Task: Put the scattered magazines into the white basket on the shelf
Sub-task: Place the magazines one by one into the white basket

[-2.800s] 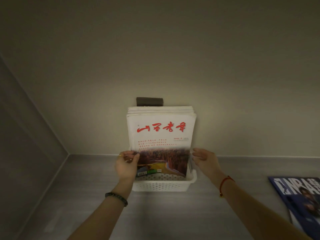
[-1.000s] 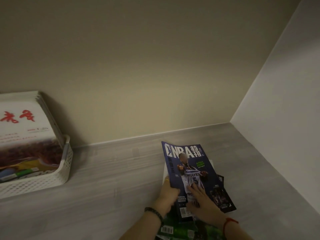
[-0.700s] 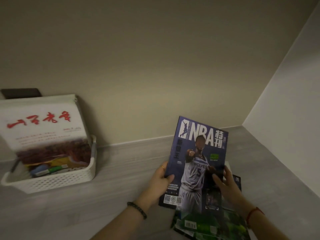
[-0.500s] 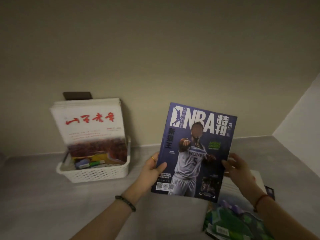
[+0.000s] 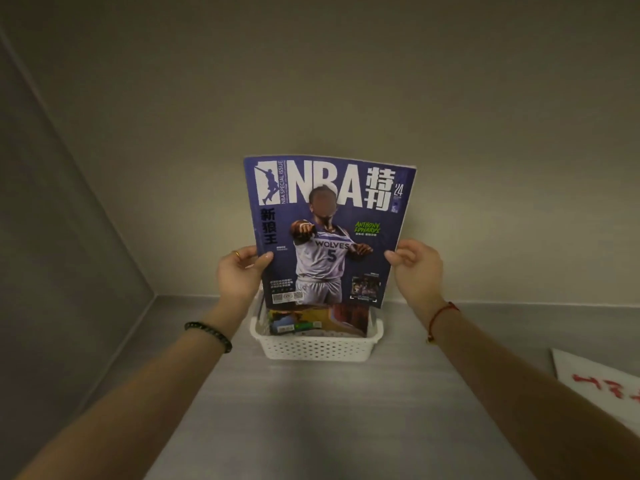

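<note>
Both hands clamp the NBA magazine — left hand and right hand pinching its side edges. You've carried it from the shelf's right side to just above the white basket, upright, in front of the magazines already there; only lowering remains. Glossy blue cover, top edge bowed. Another white magazine waits at right.

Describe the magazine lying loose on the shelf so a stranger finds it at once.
Start at the white basket against the shelf's back wall, then look toward the right edge of the view. The loose magazine lies flat there: white cover, red lettering, unlike the blue NBA magazine held upright.
</note>
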### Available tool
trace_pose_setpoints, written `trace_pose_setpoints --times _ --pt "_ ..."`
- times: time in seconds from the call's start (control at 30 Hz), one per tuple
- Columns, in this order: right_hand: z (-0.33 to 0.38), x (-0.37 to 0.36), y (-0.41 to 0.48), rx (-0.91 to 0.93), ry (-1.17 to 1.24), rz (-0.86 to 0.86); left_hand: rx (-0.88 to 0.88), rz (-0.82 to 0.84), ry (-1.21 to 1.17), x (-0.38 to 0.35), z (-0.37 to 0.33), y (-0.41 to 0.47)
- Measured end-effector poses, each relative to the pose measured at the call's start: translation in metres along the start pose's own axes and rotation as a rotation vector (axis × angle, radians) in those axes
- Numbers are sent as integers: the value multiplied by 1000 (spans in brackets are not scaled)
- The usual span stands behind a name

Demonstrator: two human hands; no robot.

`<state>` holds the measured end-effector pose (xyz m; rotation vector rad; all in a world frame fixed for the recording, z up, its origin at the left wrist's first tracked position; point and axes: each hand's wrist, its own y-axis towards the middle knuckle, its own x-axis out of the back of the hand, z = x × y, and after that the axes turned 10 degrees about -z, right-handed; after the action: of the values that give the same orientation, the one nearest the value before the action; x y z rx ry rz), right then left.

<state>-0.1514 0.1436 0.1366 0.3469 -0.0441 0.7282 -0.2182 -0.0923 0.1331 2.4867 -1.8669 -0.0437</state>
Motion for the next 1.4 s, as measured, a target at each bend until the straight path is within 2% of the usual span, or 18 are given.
trace_pose_setpoints --times 0.2,0.37,0.67,0.73,0.8,0.93,1.1,1.17,1.27,1.4 --pt "-27 -29 -2 -128 -144 -43 139 -69 12 -4 46 22" --pt "-46 -46 1 -114 -160 -69 196 -132 -2 -16 76 30" --pt "-79 -51 -7 -226 -230 -74 139 -195 72 -13 92 29" --pt "-84 -49 -10 -200 -262 -72 145 -212 174 -13 94 27" --pt "-85 -46 -9 -144 -310 4 145 -203 231 -13 92 23" --pt "-81 -33 -6 -171 -220 161 106 -148 251 -20 83 5" --pt "-94 22 -13 -122 -311 193 40 35 222 -50 74 -49" --pt "-104 58 -16 -109 -369 188 70 152 204 -69 73 -78" --pt "-119 121 -19 -194 -386 174 146 335 140 -103 78 -128" --pt "-142 215 -25 -253 -478 159 248 511 200 -156 91 -197"
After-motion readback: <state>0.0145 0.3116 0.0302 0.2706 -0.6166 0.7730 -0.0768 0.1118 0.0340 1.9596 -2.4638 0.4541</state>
